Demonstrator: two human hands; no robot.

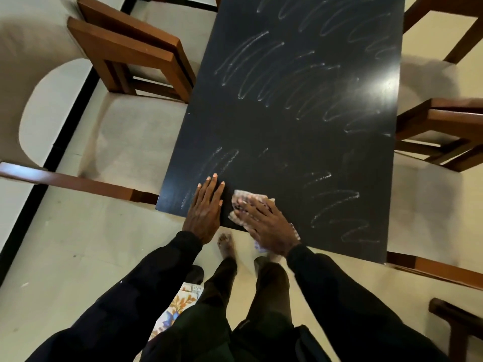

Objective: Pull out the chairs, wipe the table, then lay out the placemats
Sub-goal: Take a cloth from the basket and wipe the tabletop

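R hand [266, 226] flat on cloth [241, 198], cloth under fingers [251, 207], table [300, 142] edge.

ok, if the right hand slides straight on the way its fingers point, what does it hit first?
Probably the left hand, pressed flat on the table just ahead of its fingertips. The right hand lies flat on the cloth, so the cloth's leading edge would likely touch first.

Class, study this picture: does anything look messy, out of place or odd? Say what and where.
White looping streaks cover most of the black table, so it looks smeared, not clean. The right hand presses a cloth near the front edge. A flowered mat shows down by the legs, off the table.
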